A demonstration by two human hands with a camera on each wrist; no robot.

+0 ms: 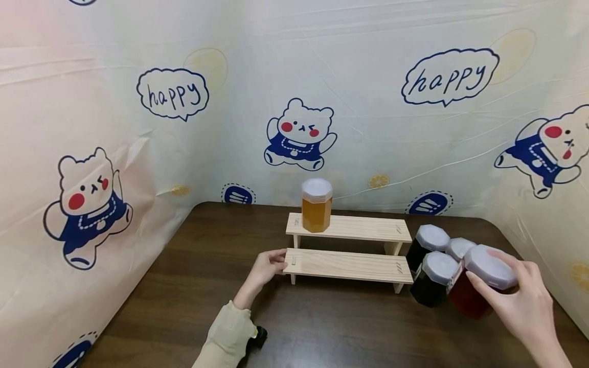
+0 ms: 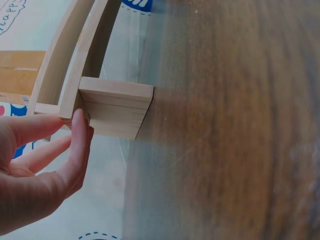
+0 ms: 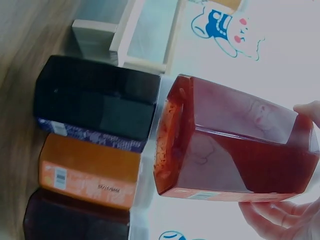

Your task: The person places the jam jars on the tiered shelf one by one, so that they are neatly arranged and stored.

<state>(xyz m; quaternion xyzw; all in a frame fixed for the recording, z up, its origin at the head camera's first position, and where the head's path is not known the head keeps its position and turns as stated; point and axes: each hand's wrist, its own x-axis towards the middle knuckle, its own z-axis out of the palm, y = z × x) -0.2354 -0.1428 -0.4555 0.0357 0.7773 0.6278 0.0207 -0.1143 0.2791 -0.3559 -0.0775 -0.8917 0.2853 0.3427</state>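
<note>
A jar of deep red contents (image 1: 468,296) with a whitish lid is gripped around the lid by my right hand (image 1: 526,299). In the right wrist view the red jar (image 3: 240,145) is tipped, its base in sight and raised off the table. My left hand (image 1: 268,267) pinches the left end of the front, lower board of a two-step wooden rack (image 1: 349,264); the left wrist view shows thumb and fingers on the board's corner (image 2: 70,107). An amber jar (image 1: 316,214) stands upright on the left of the rack's upper board.
Right of the rack stand a dark jar (image 1: 429,291), a second dark jar (image 1: 415,251) and a third jar, mostly hidden, with its lid (image 1: 459,247) showing. The right wrist view shows an amber jar (image 3: 92,167) between dark ones. Printed cloth (image 1: 368,128) encloses the brown table (image 1: 207,245).
</note>
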